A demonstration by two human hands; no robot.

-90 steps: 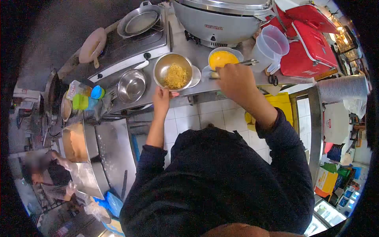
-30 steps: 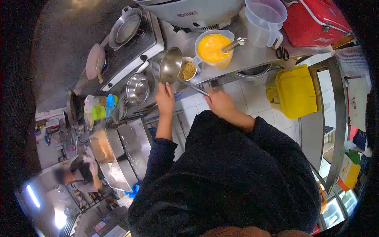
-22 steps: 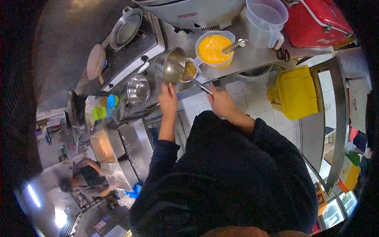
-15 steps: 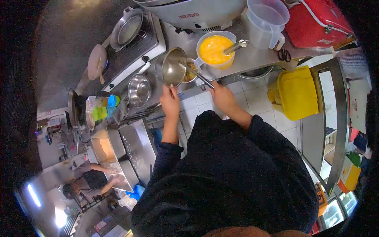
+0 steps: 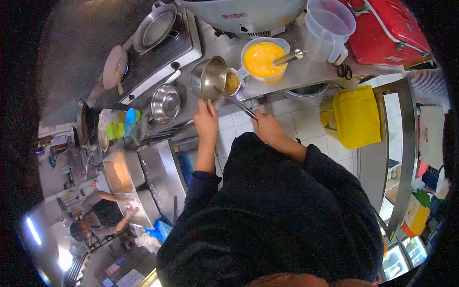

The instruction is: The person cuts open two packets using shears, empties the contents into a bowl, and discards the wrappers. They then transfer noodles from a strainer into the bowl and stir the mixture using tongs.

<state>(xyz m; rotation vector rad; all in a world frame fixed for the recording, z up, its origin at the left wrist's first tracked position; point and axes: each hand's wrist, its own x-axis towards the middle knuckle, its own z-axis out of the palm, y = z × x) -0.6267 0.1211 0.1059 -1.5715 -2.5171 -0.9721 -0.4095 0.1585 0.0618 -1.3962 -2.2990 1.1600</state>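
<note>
Tipping bowl: you are holding a steel bowl on its side at the near edge of the counter, its mouth facing right toward a small cup.
Left hand: your left hand is gripping the steel bowl by its near rim, fingers clamped on the metal.
Right hand: your right hand is holding the handle of a long metal tool, fingers wrapped tight around it; the far tip is reaching to the small cup.
Small cup: it is sitting just right of the steel bowl, carrying brownish-yellow bits.
Egg jug: a plastic jug of yellow liquid is standing just beyond the small cup, a metal handle leaning out to the right.
Left side: a second bowl is sitting upright, with a stove beyond it.
Far right: a clear jug is standing beside a red box.
Floor: a yellow bin is sitting right of your right hand.
Near left: another person is bending over a tray, well apart from you.
</note>
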